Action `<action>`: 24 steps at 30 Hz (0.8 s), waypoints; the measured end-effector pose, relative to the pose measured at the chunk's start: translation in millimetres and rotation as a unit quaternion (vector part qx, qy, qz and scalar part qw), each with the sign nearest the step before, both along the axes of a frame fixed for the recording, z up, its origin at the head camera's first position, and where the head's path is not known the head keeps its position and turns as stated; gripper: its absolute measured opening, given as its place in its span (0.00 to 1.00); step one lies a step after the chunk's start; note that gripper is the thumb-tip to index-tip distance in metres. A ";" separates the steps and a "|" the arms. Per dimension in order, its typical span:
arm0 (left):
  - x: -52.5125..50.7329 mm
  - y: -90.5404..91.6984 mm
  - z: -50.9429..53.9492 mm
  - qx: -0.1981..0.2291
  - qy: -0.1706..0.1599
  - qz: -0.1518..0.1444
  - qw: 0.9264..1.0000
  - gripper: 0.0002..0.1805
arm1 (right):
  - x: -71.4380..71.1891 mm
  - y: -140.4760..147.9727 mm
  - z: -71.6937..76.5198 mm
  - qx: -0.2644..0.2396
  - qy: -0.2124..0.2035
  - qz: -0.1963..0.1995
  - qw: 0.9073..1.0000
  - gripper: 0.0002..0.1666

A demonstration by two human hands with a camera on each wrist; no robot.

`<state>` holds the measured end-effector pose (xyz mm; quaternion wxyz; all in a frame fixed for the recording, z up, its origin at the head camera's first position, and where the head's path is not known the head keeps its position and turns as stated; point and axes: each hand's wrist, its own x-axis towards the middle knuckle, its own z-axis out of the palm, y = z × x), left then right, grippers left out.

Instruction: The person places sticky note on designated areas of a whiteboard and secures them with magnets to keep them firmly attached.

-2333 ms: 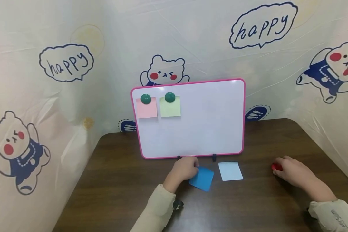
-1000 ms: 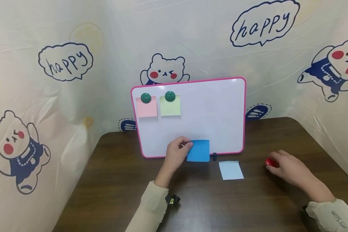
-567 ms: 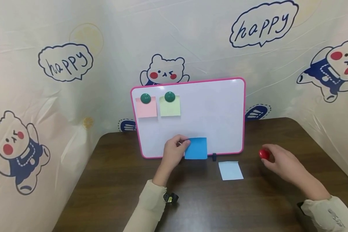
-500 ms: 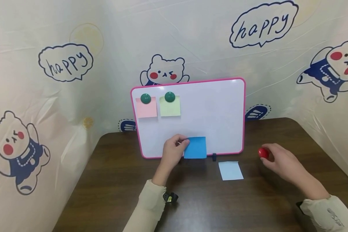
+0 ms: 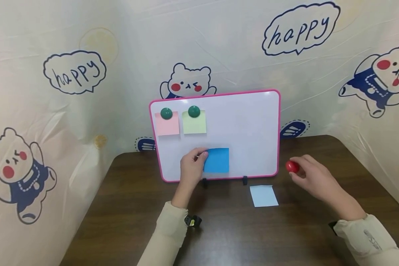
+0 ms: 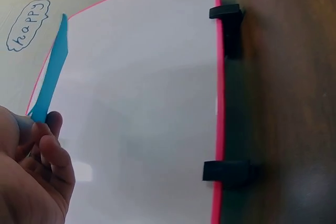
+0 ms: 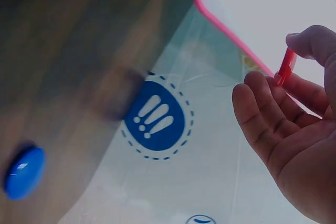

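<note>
Blue note [image 5: 217,160] up front now, held upright before the lower mid of the whiteboard [image 5: 249,136]; can't tell if it's touching the surface. L hand [image 5: 191,168] has it, thumb & fingers pinching the note's upper L corner, and the L wrist cam gets it nearly edge-on. Over on the R, the red magnet [image 5: 292,166], round & glossy, sits in the fingertips of the R hand [image 5: 315,178], pinched btwn thumb & finger, up off the table [image 5: 249,240], just R of the board's pink frame [image 5: 279,136]. R wrist cam has it side-on, other fingers spread below.

Out to the board: pink note [image 5: 167,127] top L, green note [image 5: 194,126] right beside it, each w/ a dark green magnet [image 5: 166,113] over its top edge. Two black clips [image 5: 245,180] at the bottom edge. Pale blue note [image 5: 264,196] flat on the table in front, near the R clip. R wrist cam also picks up a blue magnet [image 7: 25,172] on the tabletop, bit blurred. Backdrop: pale cloth [image 5: 232,44] w/ cartoon bears & "happy" bubbles. Both sleeves [image 5: 164,232] beige.
</note>
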<state>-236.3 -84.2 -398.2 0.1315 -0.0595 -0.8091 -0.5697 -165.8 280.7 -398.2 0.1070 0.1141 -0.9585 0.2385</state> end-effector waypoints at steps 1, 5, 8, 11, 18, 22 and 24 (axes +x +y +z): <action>-0.6 -0.1 1.2 0.001 0.002 0.004 1.000 0.11 | -1.2 -1.6 2.4 -0.001 0.004 0.001 1.000 0.32; -3.8 0.1 5.5 0.006 0.020 0.016 1.000 0.11 | -5.8 -7.8 11.2 -0.001 0.012 0.005 1.000 0.32; -6.7 1.1 9.8 0.016 0.039 0.022 0.999 0.10 | -9.3 -11.7 15.5 -0.001 0.021 0.011 1.000 0.33; -10.0 3.2 14.9 0.031 0.058 0.023 0.998 0.07 | -12.5 -15.2 18.2 -0.001 0.032 0.020 0.999 0.33; -19.8 10.4 26.0 0.030 0.088 0.016 0.996 0.06 | -16.8 -24.8 28.5 -0.005 0.043 0.030 0.999 0.34; -25.2 14.5 33.9 0.018 0.092 0.013 0.996 0.06 | -20.6 -27.9 35.9 -0.009 0.051 0.030 0.998 0.34; -27.9 16.1 36.9 0.013 0.090 0.016 0.996 0.06 | -23.0 -29.0 38.3 -0.009 0.058 0.032 0.998 0.34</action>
